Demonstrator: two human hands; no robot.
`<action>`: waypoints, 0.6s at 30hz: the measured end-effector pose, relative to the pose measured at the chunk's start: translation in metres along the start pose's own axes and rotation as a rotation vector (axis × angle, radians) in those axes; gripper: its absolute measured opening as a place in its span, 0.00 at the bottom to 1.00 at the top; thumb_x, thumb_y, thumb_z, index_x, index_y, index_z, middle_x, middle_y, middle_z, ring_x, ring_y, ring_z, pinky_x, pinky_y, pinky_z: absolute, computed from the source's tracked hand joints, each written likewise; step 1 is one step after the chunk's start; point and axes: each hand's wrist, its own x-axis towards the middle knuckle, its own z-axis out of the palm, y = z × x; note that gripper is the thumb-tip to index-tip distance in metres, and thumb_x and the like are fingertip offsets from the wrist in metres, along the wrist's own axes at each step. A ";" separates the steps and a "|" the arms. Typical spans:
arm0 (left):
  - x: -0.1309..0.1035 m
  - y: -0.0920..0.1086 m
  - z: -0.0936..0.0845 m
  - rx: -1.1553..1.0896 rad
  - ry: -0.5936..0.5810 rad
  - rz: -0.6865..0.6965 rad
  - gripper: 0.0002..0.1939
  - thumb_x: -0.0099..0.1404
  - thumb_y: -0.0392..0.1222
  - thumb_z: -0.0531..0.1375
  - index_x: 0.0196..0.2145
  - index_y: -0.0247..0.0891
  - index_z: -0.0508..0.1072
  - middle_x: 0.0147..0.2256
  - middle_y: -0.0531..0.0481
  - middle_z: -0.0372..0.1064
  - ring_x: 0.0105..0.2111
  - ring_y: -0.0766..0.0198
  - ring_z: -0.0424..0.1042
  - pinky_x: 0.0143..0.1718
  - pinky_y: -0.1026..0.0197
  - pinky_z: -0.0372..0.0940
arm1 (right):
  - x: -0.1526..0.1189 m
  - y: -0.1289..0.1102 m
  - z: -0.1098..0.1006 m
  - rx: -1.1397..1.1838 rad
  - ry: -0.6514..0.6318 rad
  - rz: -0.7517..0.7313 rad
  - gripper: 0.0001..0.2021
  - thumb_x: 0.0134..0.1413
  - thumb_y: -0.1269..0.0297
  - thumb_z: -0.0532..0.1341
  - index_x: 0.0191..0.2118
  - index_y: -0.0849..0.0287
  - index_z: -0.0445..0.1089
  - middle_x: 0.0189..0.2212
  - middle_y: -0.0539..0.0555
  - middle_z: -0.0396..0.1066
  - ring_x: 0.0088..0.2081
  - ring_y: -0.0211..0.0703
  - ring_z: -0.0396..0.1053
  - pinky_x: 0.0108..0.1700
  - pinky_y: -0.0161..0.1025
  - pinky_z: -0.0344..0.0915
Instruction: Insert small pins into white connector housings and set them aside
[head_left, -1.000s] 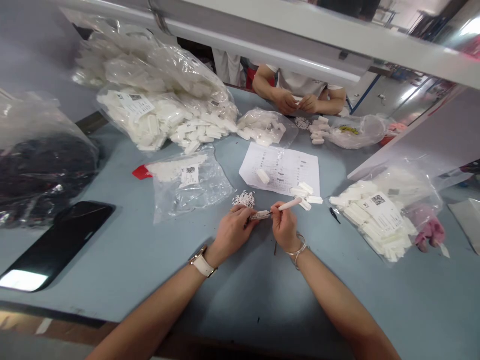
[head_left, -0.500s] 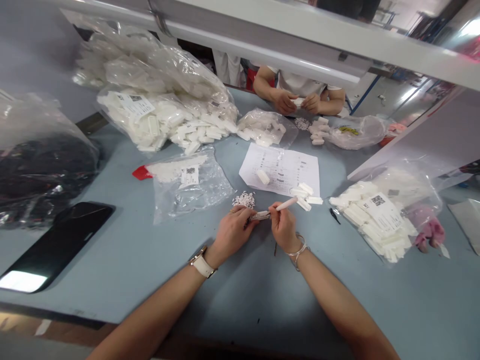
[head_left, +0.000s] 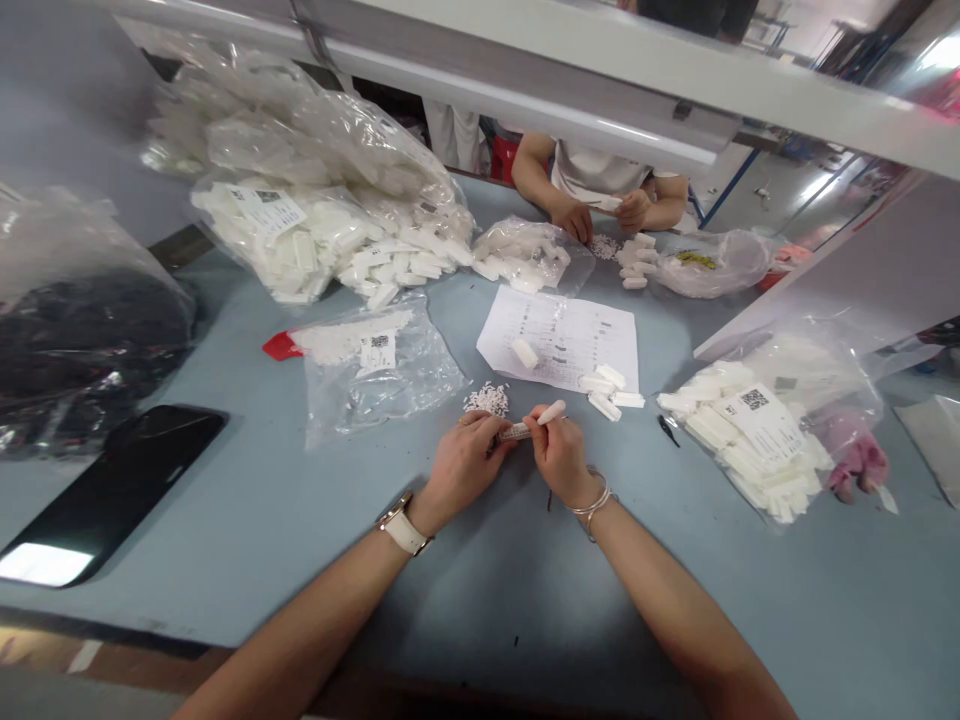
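My left hand (head_left: 466, 460) is closed on a small white plastic piece (head_left: 516, 432), long and narrow, with marks or slots along its face. My right hand (head_left: 561, 462) pinches a white-handled, pen-shaped tool (head_left: 553, 411), whose handle slants up to the right. The tool's working tip is hidden by my fingers, beside the right end of the piece. Just beyond my left fingers lies a pile of tiny white parts (head_left: 487, 399). Several white plastic blocks (head_left: 606, 382) sit to the right, partly on a printed sheet (head_left: 517, 320).
A clear bag of tiny parts (head_left: 375, 375), large bags of white pieces (head_left: 300, 240) and a black phone (head_left: 112, 490) are on the left. On the right are a labelled bag (head_left: 757, 430) and a pink item (head_left: 859, 455). Across the table, a person's hands (head_left: 634, 210) hold a white piece.
My right hand has shifted slightly left and the tool's handle end has drawn closer to the piece. My left hand has stayed put. The person opposite has lowered one hand toward small parts.
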 end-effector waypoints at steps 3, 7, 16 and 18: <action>0.000 0.001 0.000 0.004 0.003 -0.011 0.03 0.62 0.38 0.56 0.33 0.39 0.70 0.31 0.46 0.73 0.39 0.55 0.70 0.35 0.57 0.67 | -0.002 0.001 -0.001 0.013 0.047 -0.001 0.14 0.65 0.59 0.46 0.35 0.58 0.64 0.26 0.55 0.70 0.27 0.42 0.69 0.31 0.37 0.63; 0.000 0.002 -0.001 0.004 0.008 -0.020 0.03 0.61 0.37 0.57 0.34 0.38 0.70 0.32 0.45 0.73 0.39 0.54 0.70 0.35 0.56 0.67 | -0.004 0.004 -0.002 0.058 0.163 0.076 0.14 0.65 0.59 0.44 0.35 0.58 0.63 0.25 0.53 0.70 0.24 0.39 0.67 0.29 0.36 0.62; 0.000 0.002 -0.001 0.005 0.007 -0.016 0.04 0.61 0.37 0.57 0.35 0.39 0.70 0.32 0.46 0.73 0.39 0.55 0.70 0.37 0.56 0.67 | -0.002 0.005 0.000 0.078 0.152 0.137 0.15 0.65 0.56 0.45 0.34 0.58 0.63 0.23 0.51 0.68 0.22 0.38 0.66 0.27 0.35 0.62; 0.000 0.003 -0.002 0.011 0.009 -0.015 0.03 0.61 0.37 0.58 0.34 0.39 0.70 0.31 0.46 0.73 0.39 0.55 0.71 0.37 0.56 0.67 | -0.003 0.005 0.000 0.085 0.133 0.148 0.15 0.65 0.56 0.45 0.34 0.58 0.63 0.23 0.51 0.68 0.21 0.38 0.65 0.27 0.35 0.62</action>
